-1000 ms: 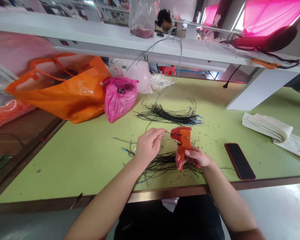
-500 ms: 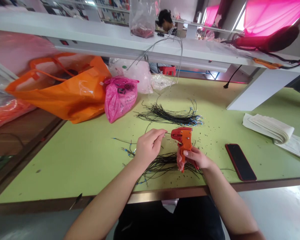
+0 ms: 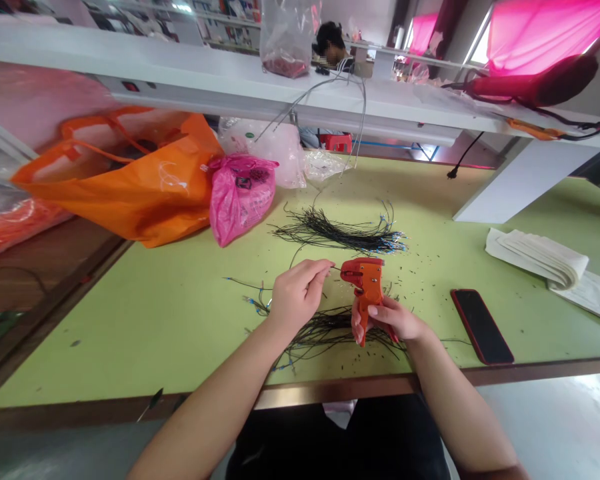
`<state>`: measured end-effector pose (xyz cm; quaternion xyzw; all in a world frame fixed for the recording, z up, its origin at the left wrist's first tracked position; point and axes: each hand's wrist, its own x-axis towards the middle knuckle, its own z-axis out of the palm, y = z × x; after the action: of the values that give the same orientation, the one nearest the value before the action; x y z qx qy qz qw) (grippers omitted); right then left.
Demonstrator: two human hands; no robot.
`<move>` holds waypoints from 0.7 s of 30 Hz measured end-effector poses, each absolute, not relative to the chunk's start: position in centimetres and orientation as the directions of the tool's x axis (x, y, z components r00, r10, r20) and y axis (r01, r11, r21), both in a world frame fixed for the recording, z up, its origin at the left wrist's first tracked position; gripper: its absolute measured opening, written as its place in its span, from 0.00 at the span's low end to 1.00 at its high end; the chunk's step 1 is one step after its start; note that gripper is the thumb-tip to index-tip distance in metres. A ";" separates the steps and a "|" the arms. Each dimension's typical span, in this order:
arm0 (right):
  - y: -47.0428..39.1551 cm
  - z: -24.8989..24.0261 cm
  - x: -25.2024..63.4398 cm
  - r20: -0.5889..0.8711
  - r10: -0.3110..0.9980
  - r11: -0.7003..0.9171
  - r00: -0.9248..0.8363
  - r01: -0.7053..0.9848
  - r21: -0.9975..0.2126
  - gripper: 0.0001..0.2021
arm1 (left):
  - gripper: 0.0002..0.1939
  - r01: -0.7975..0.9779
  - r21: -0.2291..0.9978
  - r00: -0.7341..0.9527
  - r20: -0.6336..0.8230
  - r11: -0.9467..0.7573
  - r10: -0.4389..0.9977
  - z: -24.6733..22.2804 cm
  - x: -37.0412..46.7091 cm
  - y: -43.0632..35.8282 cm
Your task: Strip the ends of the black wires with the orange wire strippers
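Note:
Pinched between the fingertips of my left hand (image 3: 303, 287) is a thin black wire (image 3: 335, 268), its end pointing at the jaws of an orange-red wire stripper (image 3: 369, 279). My right hand (image 3: 387, 318) is wrapped around the stripper's handles and holds it upright. Whether the wire tip lies inside the jaws is too small to tell. Below both hands lies a bundle of black wires (image 3: 325, 327), partly covered by my right hand. Another bundle of black wires (image 3: 340, 230), with blue and silvery ends, rests farther back on the green table (image 3: 180, 320).
To the right are a phone (image 3: 483, 327) and folded white cloth or paper (image 3: 537, 257). An orange bag (image 3: 145, 193) and a pink plastic bag (image 3: 243, 193) stand back left. A white shelf (image 3: 180, 87) crosses above the table. Beyond it sits a person (image 3: 333, 47). Small black scraps are scattered about.
The wire stripper in my right hand has shifted very slightly left and down, closer to my left fingers. My left hand has hardly moved and still pinches the wire.

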<state>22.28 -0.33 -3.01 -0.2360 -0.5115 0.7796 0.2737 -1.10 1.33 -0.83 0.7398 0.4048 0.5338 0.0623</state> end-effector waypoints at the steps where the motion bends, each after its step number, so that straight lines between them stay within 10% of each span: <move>1: -0.3 -3.0 22.3 -0.088 0.668 -0.331 -0.739 -0.189 -0.925 0.22 | 0.10 0.531 0.528 0.103 0.736 -0.663 0.669 -0.8 -1.1 1.3; 21: -0.6 -3.3 20.8 -0.053 0.787 -0.261 -0.615 -0.255 -0.931 0.23 | 0.09 0.528 0.531 0.106 0.734 -0.663 0.671 -1.0 -0.9 1.3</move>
<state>20.79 -0.64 -3.29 -0.2670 -0.4980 0.7480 0.3483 -0.88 1.34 -1.00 0.7406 0.4047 0.5322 0.0674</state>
